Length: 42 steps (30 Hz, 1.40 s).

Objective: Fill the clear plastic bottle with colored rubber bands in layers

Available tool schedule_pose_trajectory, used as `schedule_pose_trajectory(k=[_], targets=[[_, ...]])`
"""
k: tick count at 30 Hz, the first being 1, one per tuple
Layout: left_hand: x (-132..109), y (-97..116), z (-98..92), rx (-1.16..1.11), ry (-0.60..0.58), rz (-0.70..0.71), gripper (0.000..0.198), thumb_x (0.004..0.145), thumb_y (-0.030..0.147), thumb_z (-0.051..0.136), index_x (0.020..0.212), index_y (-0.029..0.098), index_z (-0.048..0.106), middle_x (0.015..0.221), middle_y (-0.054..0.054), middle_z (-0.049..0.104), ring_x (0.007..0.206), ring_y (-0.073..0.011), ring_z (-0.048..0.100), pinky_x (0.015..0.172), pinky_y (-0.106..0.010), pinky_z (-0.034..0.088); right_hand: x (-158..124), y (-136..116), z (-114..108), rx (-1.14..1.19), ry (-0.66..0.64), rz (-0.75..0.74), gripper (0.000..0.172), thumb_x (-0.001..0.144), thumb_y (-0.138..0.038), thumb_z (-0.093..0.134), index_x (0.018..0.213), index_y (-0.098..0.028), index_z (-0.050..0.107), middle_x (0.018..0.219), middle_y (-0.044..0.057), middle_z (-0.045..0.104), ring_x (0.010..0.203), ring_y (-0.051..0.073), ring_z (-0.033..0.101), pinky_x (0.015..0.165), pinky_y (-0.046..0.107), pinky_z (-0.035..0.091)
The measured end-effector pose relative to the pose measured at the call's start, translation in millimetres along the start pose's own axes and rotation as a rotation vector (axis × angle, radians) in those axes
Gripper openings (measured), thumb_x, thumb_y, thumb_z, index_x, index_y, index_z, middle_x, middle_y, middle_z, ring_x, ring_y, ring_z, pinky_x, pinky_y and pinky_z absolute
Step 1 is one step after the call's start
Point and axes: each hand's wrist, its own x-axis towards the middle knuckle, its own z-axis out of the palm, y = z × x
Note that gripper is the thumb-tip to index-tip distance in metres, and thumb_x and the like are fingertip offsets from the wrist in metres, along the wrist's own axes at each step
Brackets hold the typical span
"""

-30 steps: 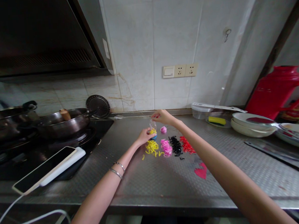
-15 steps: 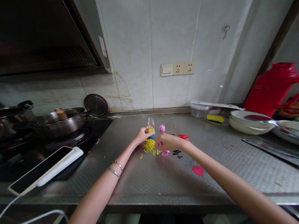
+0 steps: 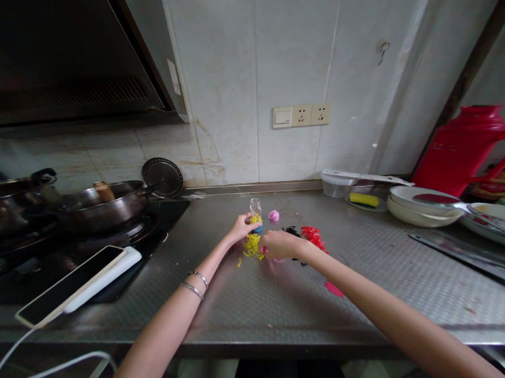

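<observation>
My left hand (image 3: 240, 229) is closed around a small clear jar (image 3: 255, 204) that stands upright on the counter. Blue and yellow bits show inside the jar. Just in front of it lies a loose pile of yellow rubber bands (image 3: 252, 247). At the right edge of that pile is my right hand (image 3: 281, 245), its fingers drawn together and pointing down; what they pinch, if anything, is hidden. A pink cap-like piece (image 3: 273, 215) sits right of the jar. Red bands (image 3: 314, 239) and black bands (image 3: 292, 231) lie beyond my right wrist, which partly covers them.
A red heart-shaped piece (image 3: 334, 288) lies under my right forearm. On the left are a pan (image 3: 97, 211) on the stove and a phone (image 3: 71, 286) on a white device. Bowls (image 3: 425, 216), a knife (image 3: 463, 260) and a red thermos (image 3: 462, 150) stand or lie right.
My right hand has shifted slightly left and lower, over the right edge of the yellow pile, uncovering more red and black bands. My left hand and the jar stay in place.
</observation>
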Motion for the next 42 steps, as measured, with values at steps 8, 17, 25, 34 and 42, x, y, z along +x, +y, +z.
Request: schedule_pose_trajectory(k=[8,17,25,34,42], targets=[[0,-1,-0.8,0.005,-0.006,0.014,0.035,0.065,0.030,0.067,0.091,0.008,0.061,0.088,-0.008,0.067,0.074,-0.0160,0.061,0.070,-0.026,0.047,10,-1,4,0.090,0.129,0.035,0.023,0.071,-0.015,0.049,0.088,-0.015,0.063,0.080,0.007,0.064,0.065,0.013,0.056,0.056,0.021,0.037],[1,-3,-1.0,0.010,-0.014,0.030,0.033,0.065,0.029,0.066,0.091,0.009,0.060,0.089,-0.009,0.066,0.076,-0.0165,0.061,0.071,-0.027,0.047,13,5,10,0.050,0.132,0.007,0.025,0.068,-0.022,0.052,0.091,-0.015,0.061,0.094,0.010,0.060,0.075,0.017,0.056,0.061,0.023,0.041],[1,-3,-0.4,0.044,0.004,0.025,0.032,0.065,0.029,0.066,0.090,0.009,0.060,0.088,-0.009,0.067,0.076,-0.0175,0.061,0.072,-0.028,0.047,21,2,12,-0.015,0.145,0.071,0.025,0.072,-0.016,0.045,0.092,-0.014,0.061,0.096,0.011,0.061,0.081,0.018,0.058,0.064,0.024,0.042],[2,-5,-1.2,0.046,-0.002,0.036,0.032,0.066,0.030,0.065,0.090,0.010,0.060,0.087,-0.008,0.067,0.076,-0.0172,0.061,0.072,-0.028,0.047,17,-1,11,0.035,0.207,0.084,0.026,0.074,-0.013,0.045,0.093,-0.016,0.062,0.093,0.010,0.064,0.082,0.019,0.060,0.066,0.025,0.042],[4,-7,0.5,0.030,-0.001,0.028,0.028,0.066,0.027,0.062,0.088,0.009,0.060,0.085,-0.007,0.066,0.073,-0.0164,0.060,0.068,-0.027,0.046,14,9,5,0.391,0.385,-0.044,0.026,0.069,-0.011,0.051,0.089,-0.015,0.067,0.088,0.008,0.067,0.079,0.015,0.060,0.074,0.024,0.043]])
